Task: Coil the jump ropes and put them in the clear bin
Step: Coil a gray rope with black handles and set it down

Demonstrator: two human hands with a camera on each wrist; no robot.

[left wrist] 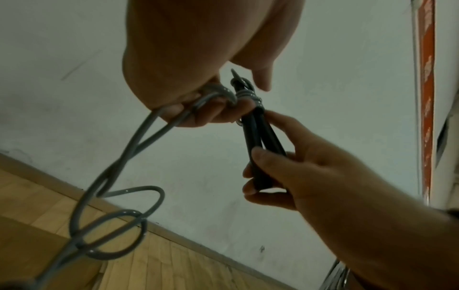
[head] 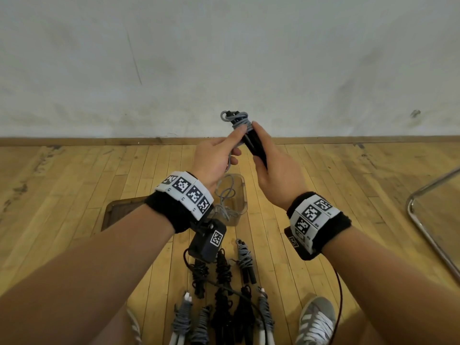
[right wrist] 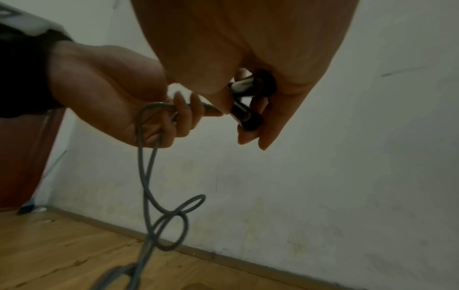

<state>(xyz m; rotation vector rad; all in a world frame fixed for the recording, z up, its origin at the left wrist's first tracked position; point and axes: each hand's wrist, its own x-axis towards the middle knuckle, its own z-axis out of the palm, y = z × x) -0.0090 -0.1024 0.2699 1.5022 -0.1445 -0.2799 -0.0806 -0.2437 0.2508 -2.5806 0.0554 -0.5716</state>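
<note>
Right hand (head: 278, 168) gripped the black handles (head: 254, 143); left hand (head: 214, 158) pinched the grey rope (left wrist: 129, 149), a few turns wound, its tail trailing into the clear bin (head: 242, 192). Coiled bundles (head: 224, 295) waited on the floor, unbinned.

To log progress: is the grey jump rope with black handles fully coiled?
Partly coiled. A few turns of the grey jump rope wrap its black handles; the rest hangs loose.
</note>
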